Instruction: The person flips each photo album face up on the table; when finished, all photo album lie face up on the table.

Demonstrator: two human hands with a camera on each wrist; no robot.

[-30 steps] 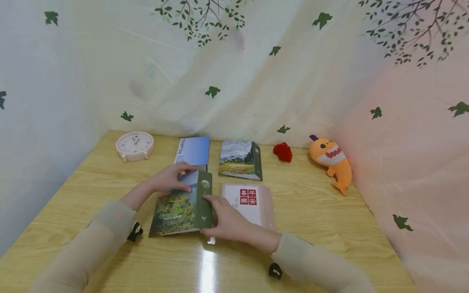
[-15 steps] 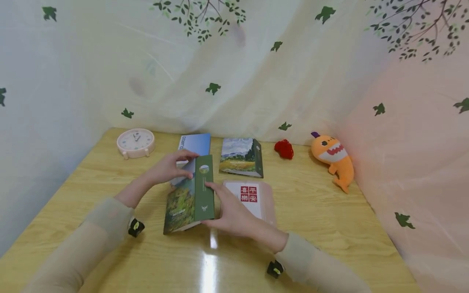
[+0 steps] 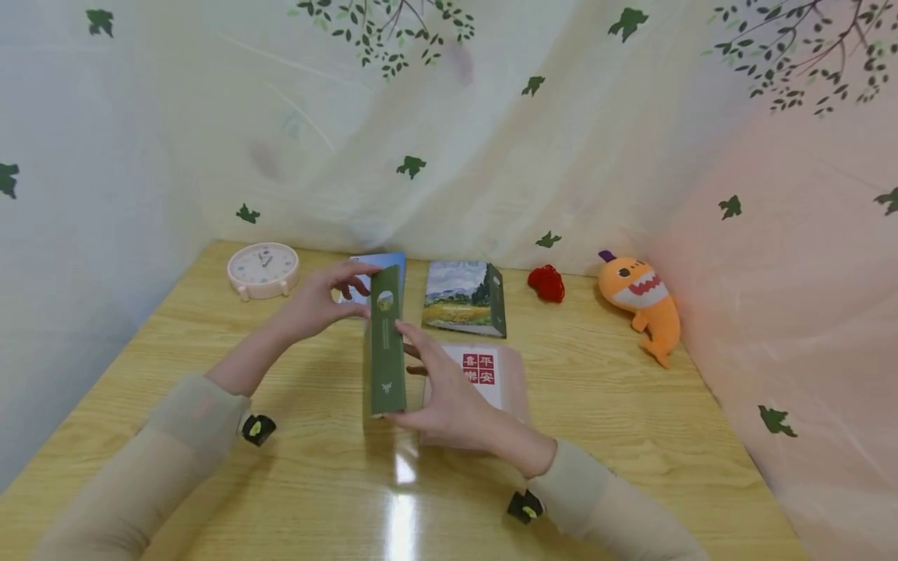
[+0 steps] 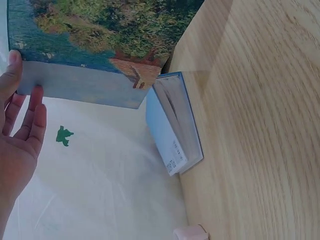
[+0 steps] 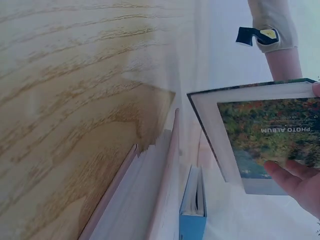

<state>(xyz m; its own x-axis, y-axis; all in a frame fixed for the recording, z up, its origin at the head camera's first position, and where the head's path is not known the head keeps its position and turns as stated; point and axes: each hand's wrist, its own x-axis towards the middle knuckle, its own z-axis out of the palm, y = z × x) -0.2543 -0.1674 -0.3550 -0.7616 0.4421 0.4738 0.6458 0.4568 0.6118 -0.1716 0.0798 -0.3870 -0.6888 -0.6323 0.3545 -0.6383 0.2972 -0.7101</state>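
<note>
Both hands hold a photo album [image 3: 387,351] with a green spine and painted garden covers. It stands on edge, spine upward, over the middle of the table. My left hand [image 3: 326,302] pinches its far end near the top of the spine, thumb on the left cover. At the near end my right hand [image 3: 449,393] grips the spine, thumb at the bottom corner. Fingers [image 5: 280,175] of the right hand lie against the cover marked PHOTO ALBUM in the right wrist view. The left wrist view shows the other cover [image 4: 110,37], edged in pale blue.
Behind the held album lies a blue album [image 3: 386,265], partly hidden. Right of it is a landscape-covered album [image 3: 459,300]. A pink album [image 3: 515,389] with red characters sits nearby. Along the back are a pink clock [image 3: 263,270], red yarn [image 3: 546,284] and an orange shark toy [image 3: 638,304].
The album has turned from lying tilted, its left cover showing, to standing on edge with the spine up. Both hands keep hold of it; the left has moved away toward the back.
</note>
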